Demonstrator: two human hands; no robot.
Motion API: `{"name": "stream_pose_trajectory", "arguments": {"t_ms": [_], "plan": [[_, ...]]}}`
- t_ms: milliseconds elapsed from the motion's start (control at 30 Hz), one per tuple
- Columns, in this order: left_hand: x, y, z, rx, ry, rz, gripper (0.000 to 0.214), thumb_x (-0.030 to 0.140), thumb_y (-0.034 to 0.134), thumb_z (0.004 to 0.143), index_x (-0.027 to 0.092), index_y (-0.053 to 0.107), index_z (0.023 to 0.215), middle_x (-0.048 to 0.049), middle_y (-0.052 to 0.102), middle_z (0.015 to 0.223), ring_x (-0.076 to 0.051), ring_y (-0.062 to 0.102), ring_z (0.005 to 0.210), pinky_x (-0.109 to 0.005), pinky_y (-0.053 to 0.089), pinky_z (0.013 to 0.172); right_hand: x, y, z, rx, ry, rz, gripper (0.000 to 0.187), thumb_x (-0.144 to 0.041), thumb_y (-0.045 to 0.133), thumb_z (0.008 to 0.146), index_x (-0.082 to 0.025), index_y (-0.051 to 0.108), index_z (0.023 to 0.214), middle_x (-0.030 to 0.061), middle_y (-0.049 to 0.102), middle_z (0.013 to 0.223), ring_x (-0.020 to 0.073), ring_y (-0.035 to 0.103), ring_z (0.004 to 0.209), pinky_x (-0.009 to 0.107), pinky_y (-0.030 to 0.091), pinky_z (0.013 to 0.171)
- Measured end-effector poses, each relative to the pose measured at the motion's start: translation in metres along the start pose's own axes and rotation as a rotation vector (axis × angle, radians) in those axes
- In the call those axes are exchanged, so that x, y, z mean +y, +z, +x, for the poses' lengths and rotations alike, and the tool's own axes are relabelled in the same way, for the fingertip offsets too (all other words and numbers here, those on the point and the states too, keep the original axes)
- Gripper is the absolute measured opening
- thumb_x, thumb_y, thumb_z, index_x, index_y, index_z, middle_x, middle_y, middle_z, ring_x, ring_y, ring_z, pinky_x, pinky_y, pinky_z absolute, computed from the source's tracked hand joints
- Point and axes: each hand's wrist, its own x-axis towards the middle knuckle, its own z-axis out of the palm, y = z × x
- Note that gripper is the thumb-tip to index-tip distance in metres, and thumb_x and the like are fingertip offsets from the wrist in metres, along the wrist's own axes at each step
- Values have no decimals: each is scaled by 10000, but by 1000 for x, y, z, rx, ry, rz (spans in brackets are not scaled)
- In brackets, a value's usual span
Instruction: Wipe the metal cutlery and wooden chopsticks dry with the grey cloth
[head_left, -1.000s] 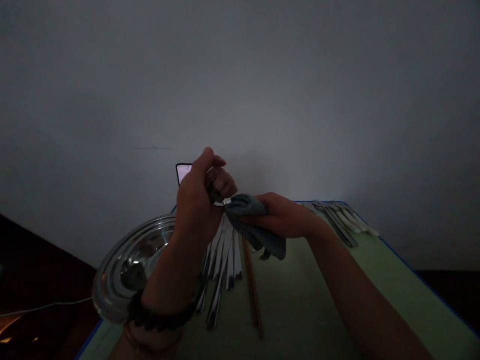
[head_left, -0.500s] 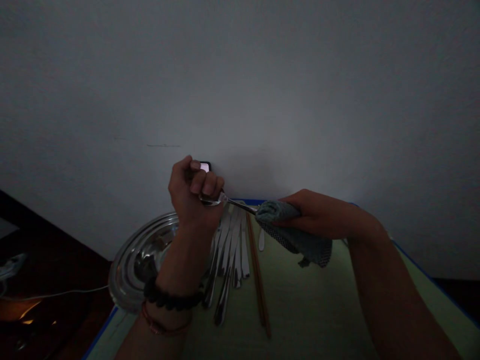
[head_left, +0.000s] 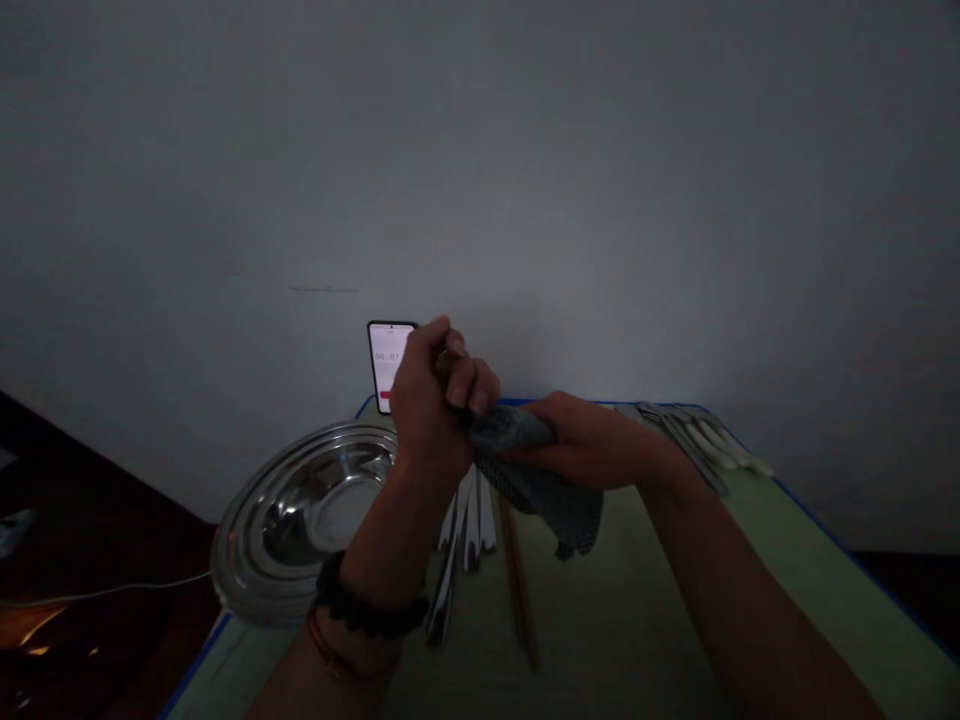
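R hand [head_left: 592, 440] pinches a bunched blue-gray cloth [head_left: 559, 495] mid-scene, over the flat pale-green table [head_left: 615, 630], prob. folded so it won't slip. L hand [head_left: 435, 415] curls its fingers right by it; can't tell what's inside b/c they & the cloth hide it. Far left, a thin black phone [head_left: 385, 372] stands up, prob. for easy looking. Vs. ½ sec ago, hands are closer, the shiny metal stem b/w them is hidden, & more phone shows.
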Motion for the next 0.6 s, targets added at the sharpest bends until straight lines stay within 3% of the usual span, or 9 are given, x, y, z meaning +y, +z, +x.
{"name": "stream_pose_trajectory", "arguments": {"t_ms": [100,200,400,500,600], "plan": [[0,-4,5,43,12,7,387,195,331,862,181,426,488,93,276,239,-56,281,215,-181,209,289,11,1,4,26,24,56,242,-351,470,838,-143,524,727,-37,454,623,71,388,568,198,334,537],[4,-11,11,117,27,8,380,175,331,860,182,418,491,93,280,243,-54,285,223,-183,208,294,21,3,7,-38,56,80,269,-375,458,843,-132,559,786,-16,516,673,81,429,592,208,362,560],[3,-24,19,173,65,45,333,169,373,833,191,416,504,96,279,262,-53,287,241,-193,218,313,30,-1,10,-75,57,-26,234,-295,488,831,-113,601,925,56,634,864,131,545,766,241,418,694],[4,-27,21,196,100,35,323,171,381,821,185,422,501,94,283,268,-47,290,254,-186,233,321,37,-6,3,-104,148,-99,239,-299,509,814,-137,619,952,66,661,935,159,585,827,259,428,726],[14,-25,22,228,159,35,323,170,372,814,180,420,494,90,282,263,-44,280,260,-181,233,314,46,-2,-5,-134,344,-280,242,-283,558,763,-159,637,955,88,670,977,209,611,862,296,438,723]]}}
